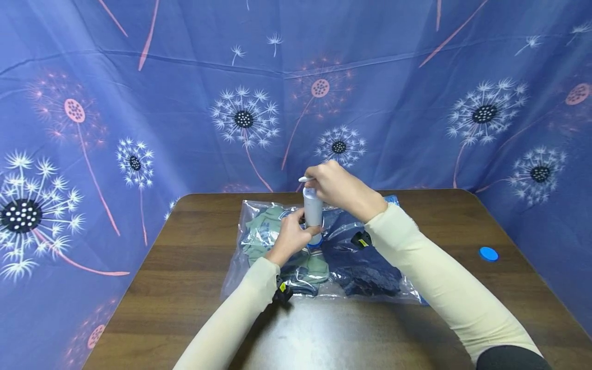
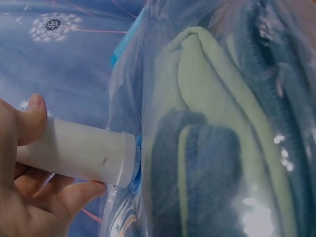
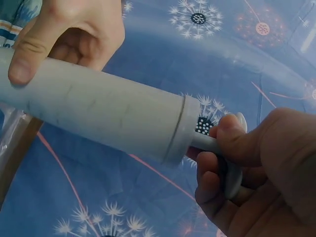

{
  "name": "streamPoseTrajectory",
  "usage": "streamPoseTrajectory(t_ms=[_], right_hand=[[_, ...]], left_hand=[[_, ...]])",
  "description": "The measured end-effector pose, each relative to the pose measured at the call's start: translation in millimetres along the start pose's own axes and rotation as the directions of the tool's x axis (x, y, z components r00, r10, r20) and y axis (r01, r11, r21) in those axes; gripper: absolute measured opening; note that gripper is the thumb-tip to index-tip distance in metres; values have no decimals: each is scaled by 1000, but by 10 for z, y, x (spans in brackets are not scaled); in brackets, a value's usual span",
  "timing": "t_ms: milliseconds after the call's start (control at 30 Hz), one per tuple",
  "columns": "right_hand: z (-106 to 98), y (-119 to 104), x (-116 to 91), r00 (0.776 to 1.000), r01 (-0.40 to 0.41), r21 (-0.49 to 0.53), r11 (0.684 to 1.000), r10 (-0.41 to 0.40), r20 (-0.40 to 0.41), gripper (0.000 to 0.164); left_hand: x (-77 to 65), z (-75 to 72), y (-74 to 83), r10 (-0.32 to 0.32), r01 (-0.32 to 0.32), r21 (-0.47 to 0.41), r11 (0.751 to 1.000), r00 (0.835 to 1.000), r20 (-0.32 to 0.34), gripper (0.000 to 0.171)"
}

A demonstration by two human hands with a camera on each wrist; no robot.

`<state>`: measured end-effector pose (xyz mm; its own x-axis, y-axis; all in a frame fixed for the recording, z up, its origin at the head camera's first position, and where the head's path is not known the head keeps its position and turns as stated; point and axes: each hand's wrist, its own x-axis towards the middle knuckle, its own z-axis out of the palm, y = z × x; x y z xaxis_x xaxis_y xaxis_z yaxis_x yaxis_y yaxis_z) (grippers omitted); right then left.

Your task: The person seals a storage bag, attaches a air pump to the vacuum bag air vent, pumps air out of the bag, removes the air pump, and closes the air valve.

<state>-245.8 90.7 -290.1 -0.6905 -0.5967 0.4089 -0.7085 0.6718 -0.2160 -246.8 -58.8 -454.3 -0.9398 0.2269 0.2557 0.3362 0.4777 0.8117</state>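
A clear plastic storage bag [image 1: 235, 267] lies on the table with folded clothes inside, a green garment [image 1: 259, 231] at left and dark navy ones [image 1: 361, 267] at right. A white hand pump [image 1: 313, 208] stands upright on the bag's blue valve [image 2: 138, 165]. My left hand [image 1: 292, 234] grips the lower part of the pump's barrel [image 3: 113, 108], thumb and fingers around it. At the top, my right hand [image 3: 256, 163] holds the pump's handle [image 3: 233, 185] with curled fingers. A short length of rod [image 3: 203, 141] shows between handle and barrel.
A round blue cap [image 1: 488, 254] lies on the wooden table [image 1: 185, 288], right of the bag. Behind the table hangs a blue curtain [image 1: 393, 118] with a dandelion print. A blue strip [image 1: 392, 199] runs along the bag's right edge.
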Motion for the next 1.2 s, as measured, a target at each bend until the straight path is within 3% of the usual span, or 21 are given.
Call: streamPoseTrajectory(t_ms=[200, 400, 733, 967, 1100, 1200], right_hand=[[-129, -37, 35, 996, -9, -17, 1000, 10, 88, 12], [-397, -145, 132, 997, 10, -43, 999, -6, 80, 14], [-891, -294, 287, 989, 107, -106, 989, -117, -91, 17], [-1098, -370, 367, 952, 136, -179, 974, -179, -248, 14], [-1148, -402, 358, 947, 129, -180, 975, -176, -269, 16], [-1119, -401, 340, 956, 131, -174, 976, -171, -237, 14]], left_hand=[[-11, 14, -26, 10, -10, 45, 999, 1000, 0, 42], [-10, 1, -19, 38, -38, 64, 997, 999, -13, 41], [-13, -27, 23, 17, -17, 56, 998, 1000, -1, 42], [-1, -45, 45, 10, -10, 77, 997, 1000, 2, 44], [2, -46, 59, 16, -16, 92, 996, 1000, 0, 43], [7, -35, 56, 33, -32, 100, 994, 999, -9, 41]])
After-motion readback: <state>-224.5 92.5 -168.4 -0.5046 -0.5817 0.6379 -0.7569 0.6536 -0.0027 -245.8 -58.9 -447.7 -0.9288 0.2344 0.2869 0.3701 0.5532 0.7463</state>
